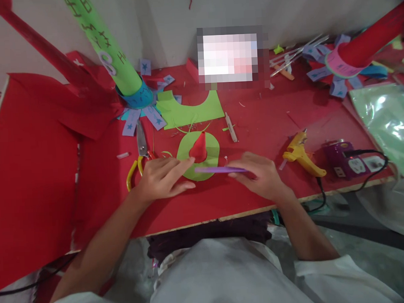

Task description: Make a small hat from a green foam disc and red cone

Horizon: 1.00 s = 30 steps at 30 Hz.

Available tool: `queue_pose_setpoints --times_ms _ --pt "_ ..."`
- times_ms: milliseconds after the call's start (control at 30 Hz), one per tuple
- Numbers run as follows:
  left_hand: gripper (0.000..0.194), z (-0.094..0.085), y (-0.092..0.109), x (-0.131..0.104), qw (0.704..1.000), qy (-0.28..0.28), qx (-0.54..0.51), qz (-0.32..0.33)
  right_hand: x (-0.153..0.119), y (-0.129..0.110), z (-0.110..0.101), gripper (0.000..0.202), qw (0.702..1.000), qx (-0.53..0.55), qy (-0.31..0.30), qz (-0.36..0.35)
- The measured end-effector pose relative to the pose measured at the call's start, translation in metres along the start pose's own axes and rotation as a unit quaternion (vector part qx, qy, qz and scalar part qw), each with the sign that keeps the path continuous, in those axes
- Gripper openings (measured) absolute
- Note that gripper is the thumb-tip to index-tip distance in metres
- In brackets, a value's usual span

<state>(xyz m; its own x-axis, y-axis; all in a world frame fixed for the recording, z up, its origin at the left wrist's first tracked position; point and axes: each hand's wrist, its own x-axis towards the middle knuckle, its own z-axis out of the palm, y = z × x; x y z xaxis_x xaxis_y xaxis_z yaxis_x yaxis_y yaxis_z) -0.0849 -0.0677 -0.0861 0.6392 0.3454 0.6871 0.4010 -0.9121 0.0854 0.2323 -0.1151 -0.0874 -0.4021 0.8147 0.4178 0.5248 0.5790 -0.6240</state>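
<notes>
My left hand (pixel 164 177) rests at the left side of a rounded green paper piece (pixel 212 144). Its fingers and thumb are apart, and the index fingertip is by the base of a red paper cone (pixel 199 148) that stands on the green piece. Between the fingers and thumb of my right hand (pixel 259 175) is a thin purple strip (pixel 219 170), pointing left over the near part of the green piece. Scissors (pixel 141 143) with yellow and red handles lie beside my left hand, partly covered by it.
A yellow glue gun (pixel 302 154) lies right, beside a purple power socket box (pixel 344 158). Behind are a green cut-out sheet (pixel 193 110), a capped pen (pixel 231 128), and a green paper tube (pixel 117 57). A red panel (pixel 32 177) stands left; a red tube (pixel 374 43) leans right.
</notes>
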Motion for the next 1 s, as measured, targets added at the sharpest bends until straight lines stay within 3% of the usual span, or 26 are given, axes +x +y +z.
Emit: queue_pose_setpoints --times_ms 67,200,300,400,567,667,800,867,967,1000 --pt "0.052 0.000 0.004 0.002 0.999 -0.022 0.017 0.029 0.000 -0.008 0.006 0.014 0.999 0.003 -0.018 -0.031" --pt "0.021 0.003 0.009 0.002 0.998 -0.030 0.029 0.043 0.004 -0.010 0.005 0.023 0.998 0.026 -0.052 -0.024" --pt "0.009 0.004 0.010 0.000 0.999 -0.023 0.036 0.027 0.010 0.003 -0.012 0.031 0.995 0.040 -0.051 0.078" --pt "0.011 0.003 0.009 -0.001 0.999 0.000 0.030 0.011 0.016 0.020 -0.024 0.025 0.984 0.004 -0.028 0.173" --pt "0.013 0.002 0.006 0.000 0.999 0.027 0.021 0.001 0.022 0.019 -0.009 0.020 0.970 -0.134 -0.170 0.113" --pt "0.013 0.002 0.006 0.001 0.999 0.025 0.018 0.009 0.024 0.008 0.000 0.019 0.953 -0.189 -0.212 0.102" --pt "0.013 0.002 0.006 0.002 0.999 0.027 0.022 0.016 0.030 0.013 -0.014 0.017 0.948 -0.165 -0.249 0.105" --pt "0.013 0.002 0.006 0.002 0.999 0.026 0.024 0.016 0.038 0.027 -0.031 0.014 0.954 -0.167 -0.208 0.136" --pt "0.012 0.003 0.006 0.003 0.999 0.027 0.028 0.021 0.048 0.049 -0.057 0.028 0.940 -0.273 0.002 0.206" --pt "0.011 0.003 0.006 0.003 0.999 0.029 0.029 0.021 0.051 0.053 -0.063 0.035 0.938 -0.275 0.043 0.207"
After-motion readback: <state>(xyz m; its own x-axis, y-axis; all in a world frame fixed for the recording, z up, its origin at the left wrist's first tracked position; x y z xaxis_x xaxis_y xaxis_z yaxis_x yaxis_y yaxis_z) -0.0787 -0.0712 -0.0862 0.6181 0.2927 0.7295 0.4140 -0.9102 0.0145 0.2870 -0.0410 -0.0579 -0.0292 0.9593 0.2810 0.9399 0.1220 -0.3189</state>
